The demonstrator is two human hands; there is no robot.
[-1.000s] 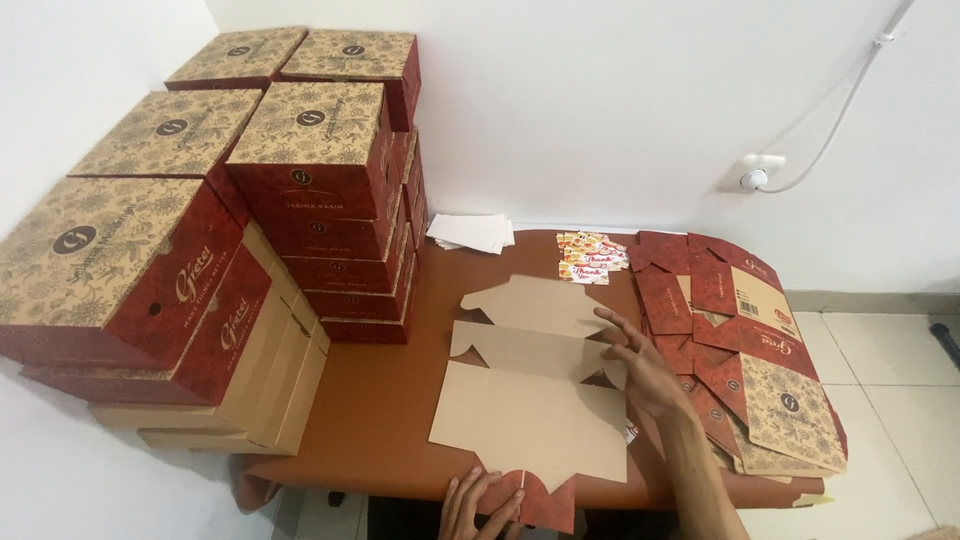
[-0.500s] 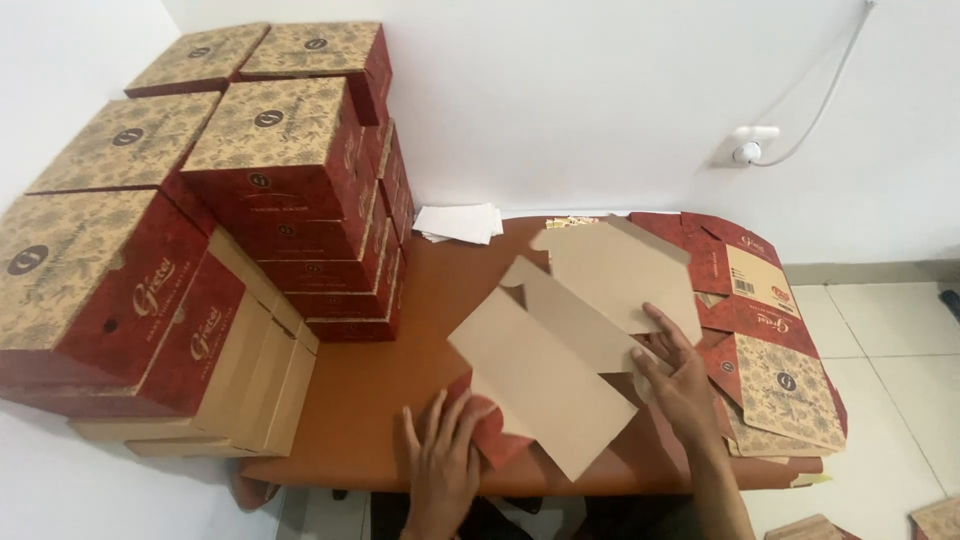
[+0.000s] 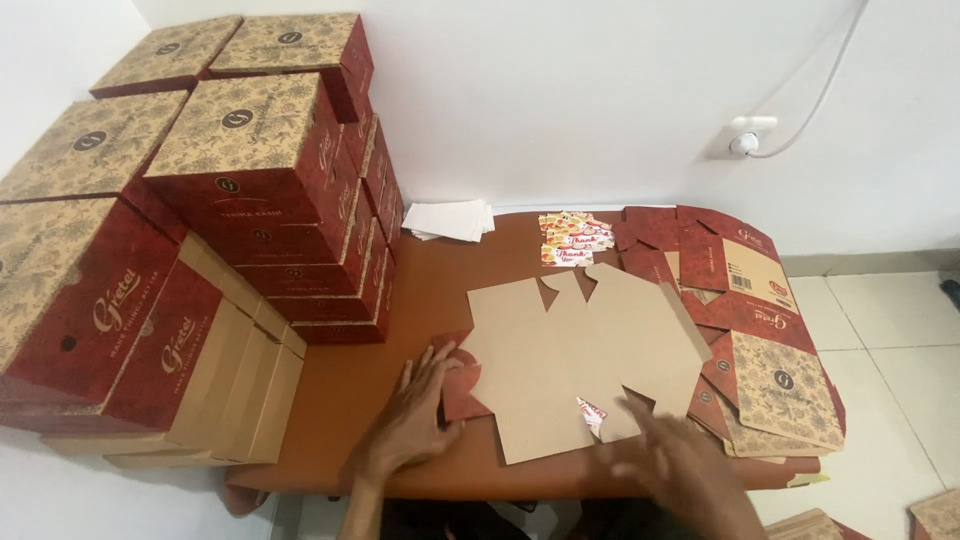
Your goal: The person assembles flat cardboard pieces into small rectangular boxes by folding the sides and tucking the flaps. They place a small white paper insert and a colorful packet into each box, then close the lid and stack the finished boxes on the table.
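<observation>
Left hand [image 3: 415,415] flat and open on the red flap [image 3: 458,385] of an unfolded cardboard box [image 3: 580,355], right hand [image 3: 680,465] blurred, open, above its near edge, brown table [image 3: 340,390]

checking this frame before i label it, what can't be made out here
- Right hand, head view: motion blur smears the fingers, so their grip or contact is unclear.
- Printed face of the flat box blank: turned down against the table.
- Red flap by the left hand: partly covered by the blank and fingers.
- Stack of flat blanks: count hidden by overlap.
- Left stacked boxes: cut off by the frame edge.
</observation>
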